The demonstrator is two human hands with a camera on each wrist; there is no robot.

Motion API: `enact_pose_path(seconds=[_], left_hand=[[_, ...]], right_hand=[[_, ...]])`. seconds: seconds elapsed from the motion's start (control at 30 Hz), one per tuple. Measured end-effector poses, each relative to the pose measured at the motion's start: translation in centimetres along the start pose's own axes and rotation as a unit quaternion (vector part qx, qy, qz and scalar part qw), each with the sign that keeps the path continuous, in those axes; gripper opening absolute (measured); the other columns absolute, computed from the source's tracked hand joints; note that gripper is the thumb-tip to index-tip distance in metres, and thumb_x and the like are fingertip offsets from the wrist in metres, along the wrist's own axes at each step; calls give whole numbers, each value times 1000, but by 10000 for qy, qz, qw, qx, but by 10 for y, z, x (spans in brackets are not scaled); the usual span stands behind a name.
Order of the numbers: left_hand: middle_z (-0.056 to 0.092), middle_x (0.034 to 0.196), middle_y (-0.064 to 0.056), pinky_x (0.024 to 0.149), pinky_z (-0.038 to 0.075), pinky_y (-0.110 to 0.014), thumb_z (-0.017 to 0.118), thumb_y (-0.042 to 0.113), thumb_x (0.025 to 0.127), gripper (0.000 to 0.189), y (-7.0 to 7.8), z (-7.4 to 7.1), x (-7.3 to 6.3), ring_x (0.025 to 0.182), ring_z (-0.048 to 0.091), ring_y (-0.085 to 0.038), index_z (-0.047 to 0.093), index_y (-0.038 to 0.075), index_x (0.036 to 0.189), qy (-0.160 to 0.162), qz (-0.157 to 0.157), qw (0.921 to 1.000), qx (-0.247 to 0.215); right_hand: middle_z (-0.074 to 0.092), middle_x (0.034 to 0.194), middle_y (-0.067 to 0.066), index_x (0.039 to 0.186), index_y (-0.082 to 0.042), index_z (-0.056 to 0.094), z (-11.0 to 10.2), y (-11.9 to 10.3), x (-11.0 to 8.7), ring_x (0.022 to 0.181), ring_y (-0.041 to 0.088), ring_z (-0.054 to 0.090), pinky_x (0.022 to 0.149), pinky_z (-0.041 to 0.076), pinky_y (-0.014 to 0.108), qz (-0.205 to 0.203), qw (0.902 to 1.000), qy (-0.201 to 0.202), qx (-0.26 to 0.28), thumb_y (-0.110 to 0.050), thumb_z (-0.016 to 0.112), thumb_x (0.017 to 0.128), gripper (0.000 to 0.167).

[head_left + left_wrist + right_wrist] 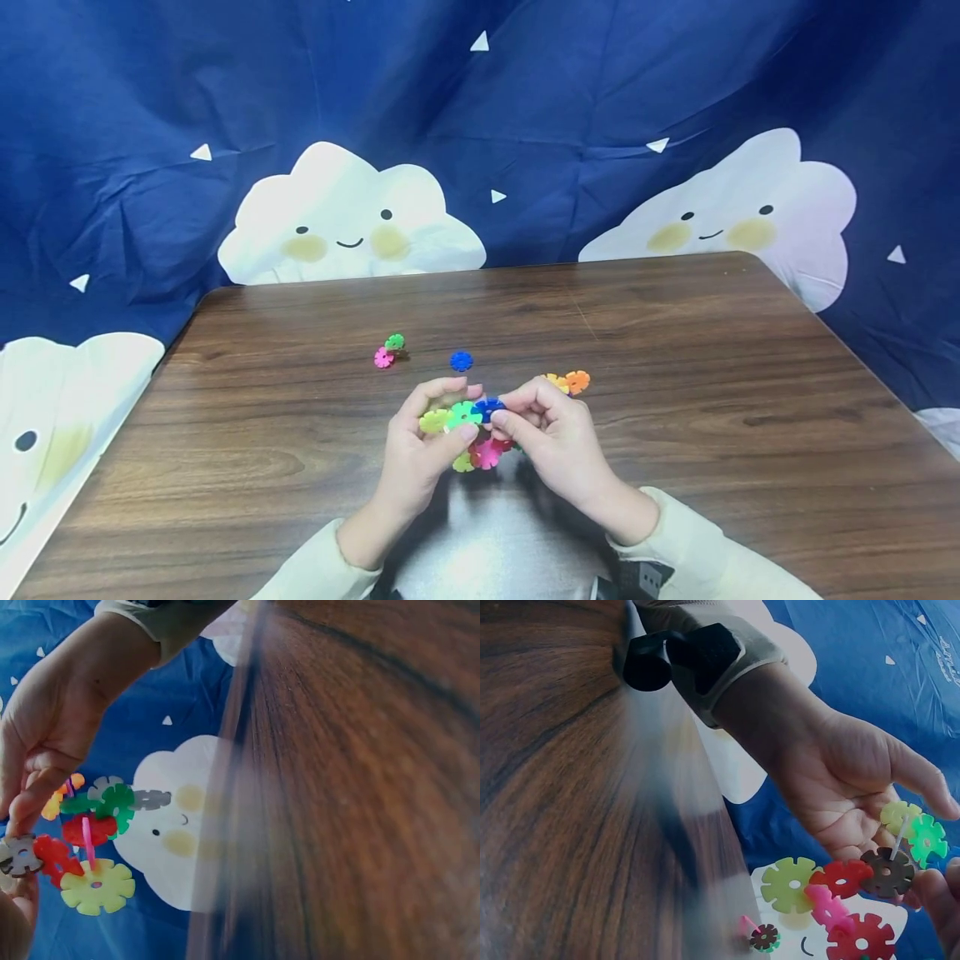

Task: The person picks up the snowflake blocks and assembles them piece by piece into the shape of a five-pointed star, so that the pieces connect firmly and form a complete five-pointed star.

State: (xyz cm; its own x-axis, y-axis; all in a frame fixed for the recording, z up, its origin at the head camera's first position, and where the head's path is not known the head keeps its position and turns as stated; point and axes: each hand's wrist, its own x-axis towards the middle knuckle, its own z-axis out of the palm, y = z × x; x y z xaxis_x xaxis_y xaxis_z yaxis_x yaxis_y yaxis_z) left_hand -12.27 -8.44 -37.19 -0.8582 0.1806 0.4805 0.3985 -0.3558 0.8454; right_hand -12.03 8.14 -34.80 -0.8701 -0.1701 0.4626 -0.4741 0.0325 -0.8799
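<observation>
In the head view, both hands meet over the near middle of the table, around a cluster of joined plastic snowflake discs. My left hand (416, 450) grips the cluster, its thumb beside the green disc (464, 413) and the yellow disc (433, 421). With thumb and fingers, my right hand (562, 437) pinches a blue disc (490, 408) that meets the green one; whether they are locked together I cannot tell. Below hang a pink disc (487, 454) and a yellow-green one. The right wrist view shows red (861, 941) and brown (886, 871) discs in the cluster.
A lone blue disc (461, 361) lies beyond the hands. To its left sits a joined pink disc (384, 357) and green disc (394, 342). An orange disc (577, 382) touches a yellow one, partly behind the right hand. A blue curtain hangs behind the wooden table (712, 375).
</observation>
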Motion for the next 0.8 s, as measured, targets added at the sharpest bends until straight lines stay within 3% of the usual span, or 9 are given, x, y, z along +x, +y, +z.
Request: enact_pose_path(seconds=[0.13,0.27,0.37,0.6,0.8], left_hand=[[65,109,-9,72,57,-29,67,-8,77,37,1,3,-1,92,64,-14,54,-7,112,141,36,9989,452],[67,102,-15,66,57,-27,72,-4,75,32,2,5,-3,83,64,-11,62,-2,106,355,0,9901,1359],[67,99,-16,66,57,-26,73,-3,74,29,1,5,-5,80,63,-9,66,0,102,453,24,9839,1731],[66,98,-19,71,57,-26,72,-6,73,25,-1,3,-6,85,64,-12,66,-5,98,516,202,9858,1582],[68,97,-9,68,57,-27,71,-6,74,25,-1,0,-5,80,64,-10,65,-8,98,512,-127,9894,1352]], right_hand=[[67,75,22,86,7,58,0,2,-1,64,5,65,56,57,30,-200,9997,39,-106,10,65,79,11],[67,73,18,87,5,61,1,3,-2,63,3,64,54,56,27,-344,9988,114,-324,9,67,78,12],[67,71,14,87,3,63,1,4,-2,61,3,63,52,55,24,-410,9978,146,-495,7,69,76,13],[67,71,6,87,-3,67,-2,4,0,55,5,58,49,52,20,-704,9918,146,-1055,0,73,76,13],[70,80,3,101,-4,69,-9,-2,9,60,4,57,51,51,19,-1115,9784,-47,-1741,-3,73,76,26]])
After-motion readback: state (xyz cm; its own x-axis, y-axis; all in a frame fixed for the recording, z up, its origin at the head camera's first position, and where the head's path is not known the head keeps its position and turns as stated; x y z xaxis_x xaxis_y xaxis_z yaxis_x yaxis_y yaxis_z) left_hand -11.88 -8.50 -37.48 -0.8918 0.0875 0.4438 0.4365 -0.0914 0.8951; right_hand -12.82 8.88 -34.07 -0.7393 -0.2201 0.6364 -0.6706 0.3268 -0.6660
